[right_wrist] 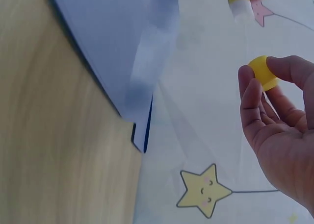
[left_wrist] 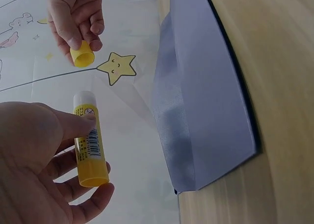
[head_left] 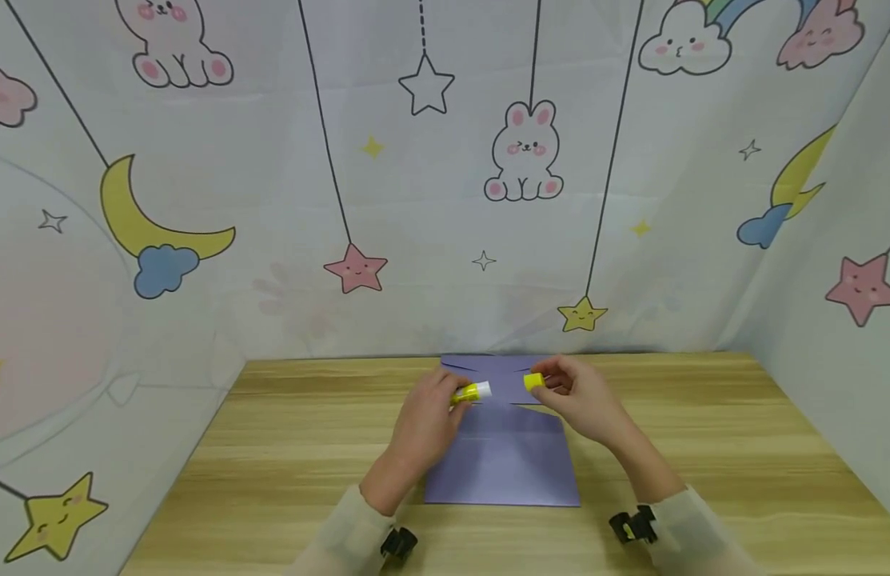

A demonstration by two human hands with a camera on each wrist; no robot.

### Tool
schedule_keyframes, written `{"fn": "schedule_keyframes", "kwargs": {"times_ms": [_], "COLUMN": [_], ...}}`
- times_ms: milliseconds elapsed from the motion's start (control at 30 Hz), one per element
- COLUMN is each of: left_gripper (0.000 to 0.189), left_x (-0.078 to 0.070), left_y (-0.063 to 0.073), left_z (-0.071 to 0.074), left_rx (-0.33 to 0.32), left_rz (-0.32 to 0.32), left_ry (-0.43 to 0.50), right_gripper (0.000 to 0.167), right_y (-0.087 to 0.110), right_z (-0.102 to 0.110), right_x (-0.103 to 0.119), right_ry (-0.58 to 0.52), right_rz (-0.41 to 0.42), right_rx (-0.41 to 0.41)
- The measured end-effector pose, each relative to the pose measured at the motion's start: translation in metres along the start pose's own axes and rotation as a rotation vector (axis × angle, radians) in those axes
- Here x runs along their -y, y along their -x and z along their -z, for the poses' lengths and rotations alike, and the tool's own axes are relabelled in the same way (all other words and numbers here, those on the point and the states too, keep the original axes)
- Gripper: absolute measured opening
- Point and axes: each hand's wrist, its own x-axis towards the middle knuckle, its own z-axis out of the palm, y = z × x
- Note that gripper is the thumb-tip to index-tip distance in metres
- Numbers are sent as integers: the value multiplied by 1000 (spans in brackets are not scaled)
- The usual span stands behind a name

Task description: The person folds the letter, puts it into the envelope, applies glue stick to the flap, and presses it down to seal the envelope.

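Note:
My left hand [head_left: 425, 416] holds a yellow glue stick [left_wrist: 90, 145] between thumb and fingers, its white end uncovered and pointing toward the right hand. The yellow cap [head_left: 534, 382] is pinched by thumb and fingertips in my right hand [head_left: 584, 400], a short gap away from the stick. Its hollow opening faces the glue stick in the left wrist view. Both hands are raised over a purple envelope [head_left: 502, 472] on the table. Behind it lies another purple envelope [head_left: 498, 368], partly covered by the hands in the head view.
The wood-grain table [head_left: 286, 480] reaches back to a white cloth backdrop [head_left: 445, 200] printed with stars, moons and rabbits. More of this cloth hangs along both sides. A black wrist camera [head_left: 399, 544] sits on the left sleeve, another [head_left: 633, 525] on the right.

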Motion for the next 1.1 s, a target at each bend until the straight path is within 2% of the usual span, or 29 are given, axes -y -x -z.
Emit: {"fn": "schedule_keyframes", "kwargs": {"times_ms": [167,467,700,900,1100], "left_gripper": [27,27,26,26,27], "left_x": [-1,-2,-1,-3,-7], "left_y": [1,3,3,4,4], "left_z": [0,3,4,2,2], "left_rx": [-3,-13,-7,6,18], "left_rz": [-17,-38,-57,-63,-64], "left_ry": [-3,17,16,24,39], "right_gripper": [27,29,26,27,27], "right_y": [0,0,-1,1,2], "right_z": [-15,-25,-31,-33,-36], "right_x": [1,-4,-3,0,1], "right_ry": [-89,-156,-154,-118,-129], "right_rz": [11,70,127,134,146], "right_rx": [3,21,9,-1,11]}}
